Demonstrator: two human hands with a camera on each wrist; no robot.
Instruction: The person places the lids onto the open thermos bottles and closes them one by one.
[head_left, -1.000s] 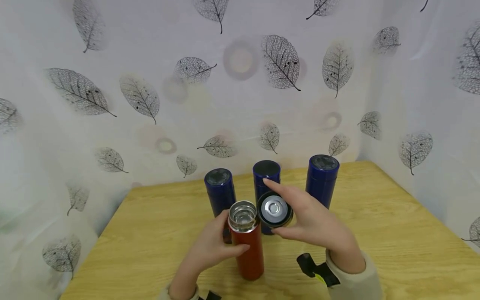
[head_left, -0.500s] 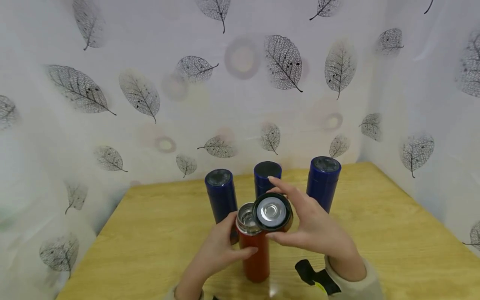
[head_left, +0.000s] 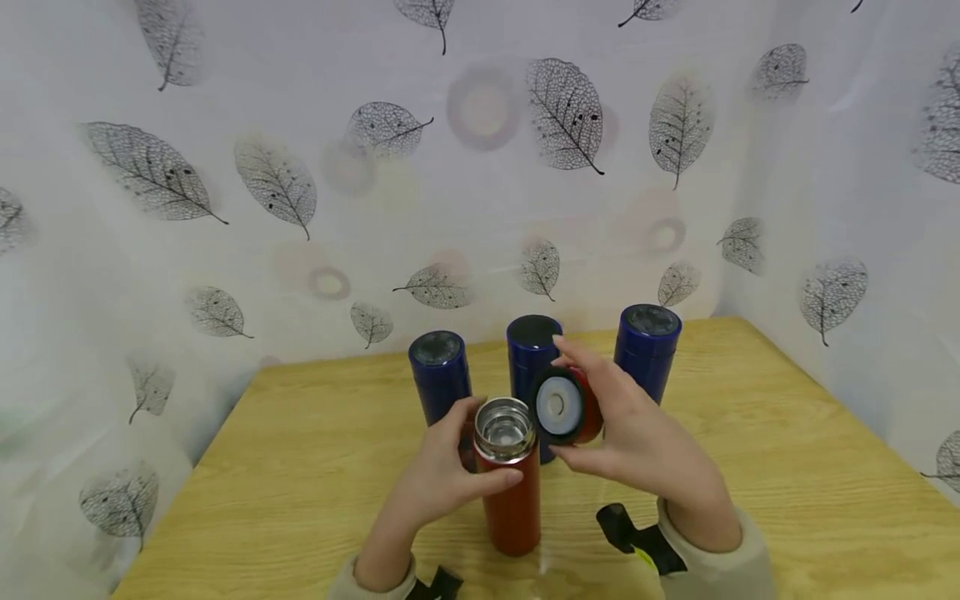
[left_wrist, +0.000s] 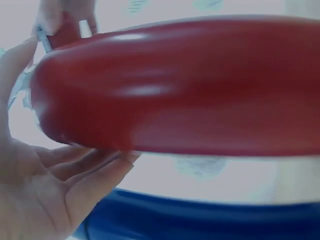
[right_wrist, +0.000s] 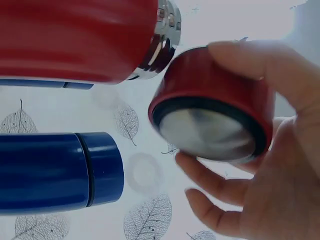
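Note:
A red thermos (head_left: 513, 508) with an uncovered steel mouth (head_left: 505, 429) stands upright on the table. My left hand (head_left: 450, 475) grips it near the top, thumb in front; in the left wrist view its red body (left_wrist: 175, 90) fills much of the picture. Just right of the mouth, my right hand (head_left: 637, 433) holds the red lid (head_left: 588, 407) between thumb and fingers. The lid is tipped on its side, its pale inner face turned toward the mouth. In the right wrist view the lid (right_wrist: 210, 85) is close beside the steel neck (right_wrist: 159, 42).
Three blue thermoses stand behind: one at left (head_left: 440, 375), one in the middle (head_left: 532, 358), partly hidden by the lid and right hand, and one at right (head_left: 647, 354). The wooden table (head_left: 300, 467) meets a leaf-patterned curtain (head_left: 480, 208) at the back.
Half a second ago the lid overlapped the thermos mouth; now it is to the right and turned more sideways, showing the mouth fully. The left hand keeps its grip.

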